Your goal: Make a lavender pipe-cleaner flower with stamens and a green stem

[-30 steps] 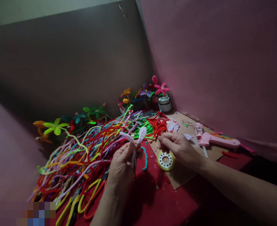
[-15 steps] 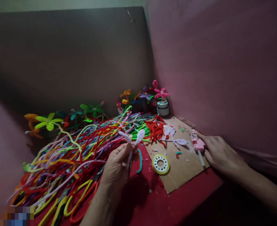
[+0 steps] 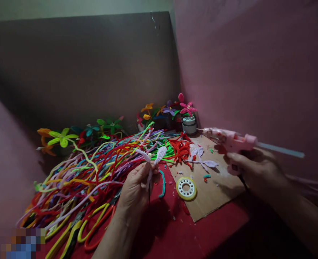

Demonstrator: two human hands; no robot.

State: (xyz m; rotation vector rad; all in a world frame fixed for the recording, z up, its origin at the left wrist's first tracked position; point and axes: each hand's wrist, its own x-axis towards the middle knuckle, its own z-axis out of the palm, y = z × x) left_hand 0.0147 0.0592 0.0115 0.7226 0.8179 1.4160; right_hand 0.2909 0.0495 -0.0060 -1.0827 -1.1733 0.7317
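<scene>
My left hand (image 3: 139, 178) pinches the base of a pale lilac pipe-cleaner flower (image 3: 161, 154), its fuzzy petals spreading above the fingertips. In my right hand (image 3: 252, 169) is a pink hot glue gun (image 3: 236, 141), gripped by its handle and raised over the cardboard's right side. A translucent glue stick (image 3: 281, 149) juts from the back of the gun, and the nozzle points left. On the cardboard (image 3: 202, 207) lie loose lilac petals (image 3: 209, 164) and a heap of red pipe-cleaner pieces (image 3: 180, 151). A short teal pipe cleaner (image 3: 162, 184) rests beside my left hand.
A roll of yellow tape (image 3: 186, 188) overlaps the cardboard's left edge. Many coloured pipe cleaners (image 3: 94, 169) cover the left of the red table (image 3: 172, 233), with yellow-handled pliers (image 3: 67, 239) and scissors (image 3: 94, 226) in front. Finished flowers (image 3: 62, 137) and a grey-white jar (image 3: 189, 125) stand behind.
My right hand has lifted the glue gun off the cardboard and turned it so the nozzle points left. My left hand still holds the lilac flower in nearly the same place.
</scene>
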